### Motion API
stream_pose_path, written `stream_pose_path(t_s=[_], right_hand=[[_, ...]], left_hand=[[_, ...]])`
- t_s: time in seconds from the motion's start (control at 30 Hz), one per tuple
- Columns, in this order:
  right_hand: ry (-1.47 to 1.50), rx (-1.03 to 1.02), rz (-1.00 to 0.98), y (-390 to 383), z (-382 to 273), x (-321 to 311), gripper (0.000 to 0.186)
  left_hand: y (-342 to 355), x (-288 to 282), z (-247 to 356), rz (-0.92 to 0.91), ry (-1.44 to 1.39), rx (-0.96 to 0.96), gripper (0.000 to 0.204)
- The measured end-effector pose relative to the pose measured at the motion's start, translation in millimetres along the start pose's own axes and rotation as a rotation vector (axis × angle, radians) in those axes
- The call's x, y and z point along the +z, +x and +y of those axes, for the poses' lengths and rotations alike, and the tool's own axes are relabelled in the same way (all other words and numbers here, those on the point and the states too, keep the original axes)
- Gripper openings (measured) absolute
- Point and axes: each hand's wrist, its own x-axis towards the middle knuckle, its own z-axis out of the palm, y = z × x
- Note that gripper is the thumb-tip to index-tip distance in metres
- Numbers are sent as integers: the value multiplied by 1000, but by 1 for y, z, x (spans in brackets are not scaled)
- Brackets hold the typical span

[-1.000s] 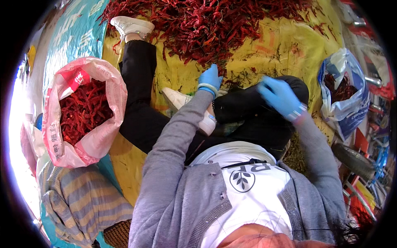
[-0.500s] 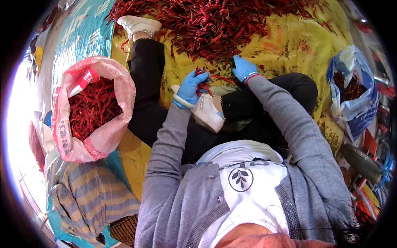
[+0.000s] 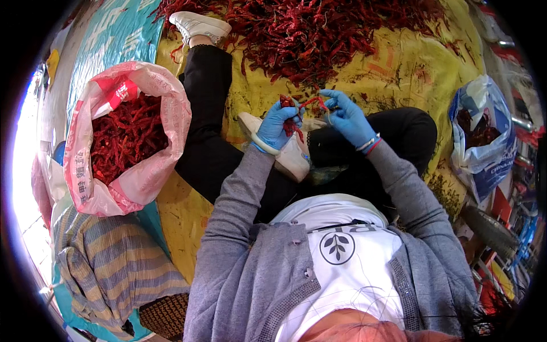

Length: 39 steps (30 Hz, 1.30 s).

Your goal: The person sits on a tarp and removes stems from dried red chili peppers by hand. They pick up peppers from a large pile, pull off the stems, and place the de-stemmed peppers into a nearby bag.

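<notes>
My left hand (image 3: 274, 126), in a blue glove, is closed round a small bunch of dried red chillies (image 3: 289, 102), whose ends stick out above and below the fingers. Close to its right, my right hand (image 3: 350, 121), also blue-gloved, has its thumb and fingers drawn together at the end of a dried red chilli (image 3: 313, 102) that stretches toward the left hand. Just beyond both hands spreads a big heap of dried red chillies (image 3: 302, 43).
A pink and white sack (image 3: 175, 114) of dried chillies stands at left, above a striped cloth bundle (image 3: 122, 259). At right is a blue and white bag (image 3: 490, 154) with dark red contents. Yellow sheeting (image 3: 399, 62) lies under the heap. My white shoe (image 3: 199, 25) rests beside it.
My right hand has come back from the heap's near edge toward my left hand, and a chilli now spans the gap between them. My left hand has shifted slightly right, still holding its bunch.
</notes>
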Motion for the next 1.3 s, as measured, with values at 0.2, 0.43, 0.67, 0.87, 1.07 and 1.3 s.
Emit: stream_pose_path(t_s=[0.2, 0.43, 0.67, 0.87, 1.07, 1.3], right_hand=[[-79, -102, 142, -6, -2, 7, 16], [-4, 18, 45, -7, 13, -5, 14], [-446, -377, 68, -15, 8, 4, 22], [10, -46, 61, -21, 2, -2, 10], [-29, 5, 152, -22, 14, -2, 16], [-391, -45, 17, -39, 14, 1, 20]], left_hand=[[-3, 7, -11, 146, 181, -12, 14], [-9, 39, 1, 124, 136, -117, 25], [-2, 49, -32, 108, 405, -97, 29], [-10, 51, -37, 62, 449, -76, 18], [-24, 57, -37, 44, 516, -119, 13], [-48, 69, -37, 78, 471, -183, 12]])
